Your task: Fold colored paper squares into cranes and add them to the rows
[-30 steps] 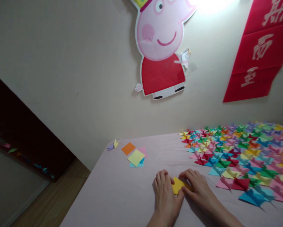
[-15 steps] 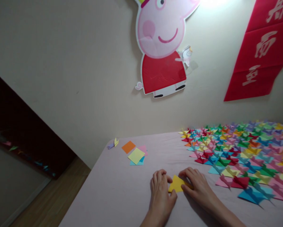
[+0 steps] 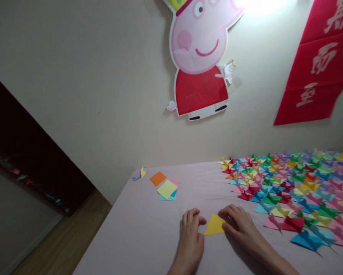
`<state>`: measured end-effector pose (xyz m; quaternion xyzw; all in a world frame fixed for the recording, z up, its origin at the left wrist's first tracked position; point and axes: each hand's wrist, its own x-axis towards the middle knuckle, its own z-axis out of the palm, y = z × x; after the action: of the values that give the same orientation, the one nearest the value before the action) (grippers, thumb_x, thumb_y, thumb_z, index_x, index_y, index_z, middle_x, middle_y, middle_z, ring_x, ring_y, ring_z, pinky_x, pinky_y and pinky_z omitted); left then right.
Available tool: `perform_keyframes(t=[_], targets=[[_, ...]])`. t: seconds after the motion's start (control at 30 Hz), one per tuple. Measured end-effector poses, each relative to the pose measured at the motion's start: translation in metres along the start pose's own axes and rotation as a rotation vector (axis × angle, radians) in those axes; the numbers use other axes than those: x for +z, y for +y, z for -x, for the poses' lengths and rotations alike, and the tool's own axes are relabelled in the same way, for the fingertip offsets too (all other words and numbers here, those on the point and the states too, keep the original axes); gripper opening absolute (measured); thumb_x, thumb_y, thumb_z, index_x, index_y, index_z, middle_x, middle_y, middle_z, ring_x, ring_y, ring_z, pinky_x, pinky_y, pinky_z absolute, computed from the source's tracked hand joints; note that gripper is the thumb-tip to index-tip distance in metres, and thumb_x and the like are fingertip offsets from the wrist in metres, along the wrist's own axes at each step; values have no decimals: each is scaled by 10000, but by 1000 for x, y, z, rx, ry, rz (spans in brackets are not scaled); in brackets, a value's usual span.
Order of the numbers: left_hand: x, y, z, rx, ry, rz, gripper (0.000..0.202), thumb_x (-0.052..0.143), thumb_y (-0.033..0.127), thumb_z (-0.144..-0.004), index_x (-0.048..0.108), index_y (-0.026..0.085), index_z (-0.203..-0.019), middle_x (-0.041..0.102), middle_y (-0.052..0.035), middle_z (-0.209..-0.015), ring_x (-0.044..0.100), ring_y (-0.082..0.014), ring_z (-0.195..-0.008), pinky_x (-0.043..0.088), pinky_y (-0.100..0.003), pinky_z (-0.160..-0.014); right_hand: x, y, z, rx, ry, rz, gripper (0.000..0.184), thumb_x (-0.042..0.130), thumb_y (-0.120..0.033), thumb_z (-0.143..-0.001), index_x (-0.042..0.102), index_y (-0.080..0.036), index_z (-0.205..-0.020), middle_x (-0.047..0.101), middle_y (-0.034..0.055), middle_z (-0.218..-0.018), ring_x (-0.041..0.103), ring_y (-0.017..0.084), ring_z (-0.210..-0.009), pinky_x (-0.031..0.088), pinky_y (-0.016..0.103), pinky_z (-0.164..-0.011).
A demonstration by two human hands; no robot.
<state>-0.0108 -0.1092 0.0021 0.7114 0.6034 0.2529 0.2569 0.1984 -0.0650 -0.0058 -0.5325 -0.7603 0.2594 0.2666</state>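
Note:
A yellow folded piece of origami paper (image 3: 214, 224) lies on the cloth-covered table, its visible part roughly triangular. My right hand (image 3: 241, 226) grips its right side, thumb at the near edge and fingers curled over the far edge; that end of the paper is hidden under the hand. Just left of the paper rests my left hand (image 3: 192, 236), fingers bent and apart, with nothing in it. Its thumb is near the paper's lower left corner.
Loose paper squares lie up and left: an orange one (image 3: 158, 178) and a pale yellow one (image 3: 167, 189) over pink and blue sheets. Behind them sit small folded pieces (image 3: 139, 174). Rows of colourful paper cranes (image 3: 297, 191) cover the table's right side. A wall stands behind.
My left hand has let go of the yellow paper and drawn slightly left, uncovering its left corner. My right hand stays on the right side. The view has shifted a little.

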Motion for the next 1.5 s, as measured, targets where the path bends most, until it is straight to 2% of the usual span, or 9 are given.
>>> perform_keyframes(t=[0.1, 0.23, 0.5, 0.73, 0.83, 1.0, 1.13, 1.37, 1.5], targets=[[2, 1, 2, 9, 10, -30, 587, 410, -4, -641, 577, 192, -1168, 490, -71, -1369, 367, -211, -1327, 279, -368, -1149, -2, 0, 0, 9, -30, -20, 269, 605, -321, -788, 680, -243, -1034, 655, 79, -1090, 569, 290, -1032, 423, 427, -915], [5, 7, 5, 12, 11, -99, 557, 521, 102, -703, 561, 188, -1252, 473, -92, -1413, 345, -274, -1348, 286, -442, -1151, -1, 2, 1, -3, -56, -9, 360, 680, -290, -710, 690, -233, -1065, 633, 96, -1169, 549, 313, -1105, 408, 461, -977], [6, 7, 6, 140, 15, -85, 637, 508, 69, -687, 557, 223, -1302, 506, -70, -1402, 366, -266, -1333, 316, -461, -1142, 3, 0, -3, -96, -49, -6, 394, 627, -237, -753, 675, -247, -1144, 628, 103, -1216, 549, 302, -1147, 417, 475, -1023], [6, 2, 4, 209, 41, -44, 648, 497, 30, -646, 579, 234, -1256, 453, -72, -1461, 350, -276, -1359, 340, -482, -1138, 16, -8, -18, -283, -50, -7, 518, 530, -87, -717, 634, -243, -1200, 620, 100, -1256, 560, 260, -1177, 455, 405, -1001], [7, -1, 4, 247, 107, -39, 650, 476, -16, -627, 595, 249, -1209, 394, -53, -1515, 318, -274, -1387, 338, -492, -1143, 20, -14, -25, -341, -49, 12, 395, 518, -88, -761, 645, -235, -1105, 647, 94, -1192, 583, 243, -1118, 466, 373, -941], [10, -5, 3, 290, 158, -37, 606, 492, 2, -637, 592, 253, -1179, 366, -48, -1536, 309, -290, -1393, 347, -521, -1130, 15, -20, -28, -314, -35, 240, 250, 571, -44, -740, 662, -232, -879, 729, 40, -904, 624, 219, -866, 411, 337, -779], [10, -4, 1, 362, 156, -15, 628, 545, 95, -679, 513, 213, -1295, 409, -102, -1505, 339, -313, -1379, 358, -519, -1122, 2, -27, -27, -297, -118, 295, 218, 583, -12, -751, 646, -217, -706, 739, 8, -727, 629, 179, -727, 370, 328, -755], [-1, -7, 1, 430, 92, -232, 961, 517, 97, -658, 191, 200, -1556, 247, -83, -1618, 204, -320, -1474, 222, -530, -1186, -17, -47, -38, -471, -148, 161, 181, 571, -74, -836, 648, -235, -806, 764, 16, -891, 657, 200, -923, 400, 382, -905], [3, -15, 0, 410, 44, -287, 917, 549, 146, -703, 216, 223, -1555, 294, -69, -1604, 237, -325, -1460, 232, -545, -1182, -5, -31, -41, -502, -131, 67, 170, 544, -164, -879, 649, -246, -774, 761, 28, -847, 654, 229, -1012, 443, 391, -907]])
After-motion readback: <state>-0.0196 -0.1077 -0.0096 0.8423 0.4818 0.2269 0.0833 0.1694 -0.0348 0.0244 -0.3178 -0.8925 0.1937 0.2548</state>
